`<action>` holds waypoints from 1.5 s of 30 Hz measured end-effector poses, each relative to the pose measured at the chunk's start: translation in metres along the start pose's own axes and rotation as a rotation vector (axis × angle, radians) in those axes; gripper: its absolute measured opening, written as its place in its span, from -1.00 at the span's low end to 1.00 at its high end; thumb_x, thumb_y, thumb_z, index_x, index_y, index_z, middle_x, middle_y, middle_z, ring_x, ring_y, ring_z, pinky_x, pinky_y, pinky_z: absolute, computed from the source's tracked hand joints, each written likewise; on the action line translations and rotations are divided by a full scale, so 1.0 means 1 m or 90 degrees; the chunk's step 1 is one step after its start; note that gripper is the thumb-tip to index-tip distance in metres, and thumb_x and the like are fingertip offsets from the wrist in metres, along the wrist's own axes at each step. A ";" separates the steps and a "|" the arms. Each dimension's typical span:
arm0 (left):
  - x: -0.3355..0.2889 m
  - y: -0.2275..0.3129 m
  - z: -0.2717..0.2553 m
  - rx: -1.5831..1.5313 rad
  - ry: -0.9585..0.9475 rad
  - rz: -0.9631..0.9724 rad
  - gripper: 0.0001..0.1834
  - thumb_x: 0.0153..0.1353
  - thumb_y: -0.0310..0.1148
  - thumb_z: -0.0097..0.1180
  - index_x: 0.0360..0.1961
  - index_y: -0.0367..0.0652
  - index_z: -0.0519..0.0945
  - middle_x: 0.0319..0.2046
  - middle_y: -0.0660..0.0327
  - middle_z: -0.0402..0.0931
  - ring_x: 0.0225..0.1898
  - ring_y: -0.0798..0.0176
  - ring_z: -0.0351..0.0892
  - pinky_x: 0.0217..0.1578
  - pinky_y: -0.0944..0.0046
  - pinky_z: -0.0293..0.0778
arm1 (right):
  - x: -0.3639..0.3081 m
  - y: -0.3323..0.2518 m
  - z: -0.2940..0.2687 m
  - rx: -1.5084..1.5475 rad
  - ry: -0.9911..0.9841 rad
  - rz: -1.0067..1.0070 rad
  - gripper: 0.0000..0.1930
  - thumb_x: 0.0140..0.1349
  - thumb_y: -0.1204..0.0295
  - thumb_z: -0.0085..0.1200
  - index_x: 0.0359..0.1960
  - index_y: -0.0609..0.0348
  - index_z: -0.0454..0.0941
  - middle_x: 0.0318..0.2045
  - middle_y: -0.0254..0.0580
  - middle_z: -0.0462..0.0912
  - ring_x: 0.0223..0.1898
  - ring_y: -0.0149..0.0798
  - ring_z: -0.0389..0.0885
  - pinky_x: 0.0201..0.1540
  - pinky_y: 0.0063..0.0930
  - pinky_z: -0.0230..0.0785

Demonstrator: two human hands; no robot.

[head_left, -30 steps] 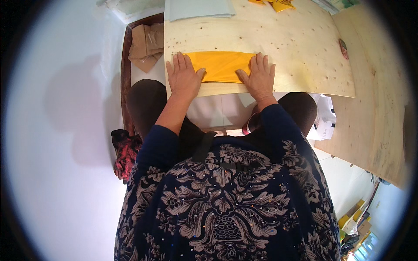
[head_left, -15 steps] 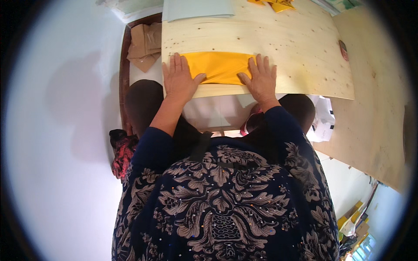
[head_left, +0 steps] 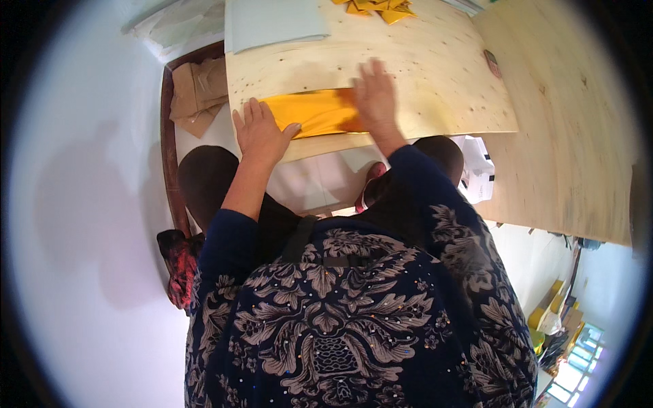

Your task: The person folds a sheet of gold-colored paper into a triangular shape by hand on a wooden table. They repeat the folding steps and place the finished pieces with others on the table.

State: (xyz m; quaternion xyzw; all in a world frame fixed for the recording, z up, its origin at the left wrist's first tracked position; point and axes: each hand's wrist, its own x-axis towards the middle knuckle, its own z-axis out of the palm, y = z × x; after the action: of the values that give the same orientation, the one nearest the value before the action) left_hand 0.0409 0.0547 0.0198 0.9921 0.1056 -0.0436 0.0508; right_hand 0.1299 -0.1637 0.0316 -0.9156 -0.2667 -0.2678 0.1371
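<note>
A folded strip of glossy yellow-orange material lies along the near edge of the wooden board. My left hand rests flat over its left end, fingers stretched out and thumb on the near edge. Above the strip's right end is my right hand, its fingers out and blurred by motion. That hand seems lifted a little, with a dark shadow on the strip beside it. Neither hand grips anything.
Pale grey-white sheets lie at the board's far left, and crumpled yellow pieces at the far side. A small reddish phone-like object sits on the right. Brown paper lies left of the board; a white bag is below its right edge.
My right hand has come off the strip's right end and moved up and slightly inward over it. My left hand stays on the left end. The whole view has shifted.
</note>
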 end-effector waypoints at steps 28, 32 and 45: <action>0.005 0.047 -0.008 -0.219 0.096 0.068 -0.25 0.31 0.00 -0.06 0.38 -0.29 0.17 0.41 -0.12 0.03 0.46 -0.04 -0.07 0.40 -0.05 -0.13 | -0.046 0.010 0.027 -0.081 -0.271 -0.034 -0.23 0.30 -0.22 -0.21 0.37 0.06 0.22 0.43 -0.02 0.06 0.48 -0.04 -0.11 0.45 -0.03 -0.31; 0.005 0.151 0.011 -0.259 0.192 0.282 -0.23 0.25 -0.04 -0.01 0.35 -0.32 0.19 0.38 -0.13 0.08 0.45 -0.08 -0.05 0.39 -0.05 -0.10 | -0.052 0.011 0.036 -0.157 -0.295 -0.041 -0.30 0.34 -0.10 -0.20 0.42 -0.04 0.11 0.46 -0.10 0.03 0.49 -0.11 -0.14 0.45 -0.01 -0.36; 0.005 0.066 0.045 -0.150 0.130 0.004 -0.13 0.32 0.16 -0.16 0.41 -0.32 0.07 0.45 -0.08 -0.10 0.49 0.02 -0.20 0.41 -0.07 -0.38 | -0.050 0.016 0.032 -0.043 -0.238 -0.056 -0.41 0.38 0.05 -0.20 0.37 0.05 0.23 0.43 -0.04 0.10 0.46 -0.03 -0.03 0.45 0.00 -0.30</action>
State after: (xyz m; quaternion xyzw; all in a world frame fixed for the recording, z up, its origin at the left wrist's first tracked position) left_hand 0.0564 -0.0135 -0.0195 0.9789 0.1112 0.0703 0.1564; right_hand 0.1163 -0.1855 -0.0244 -0.9409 -0.3184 -0.1074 0.0426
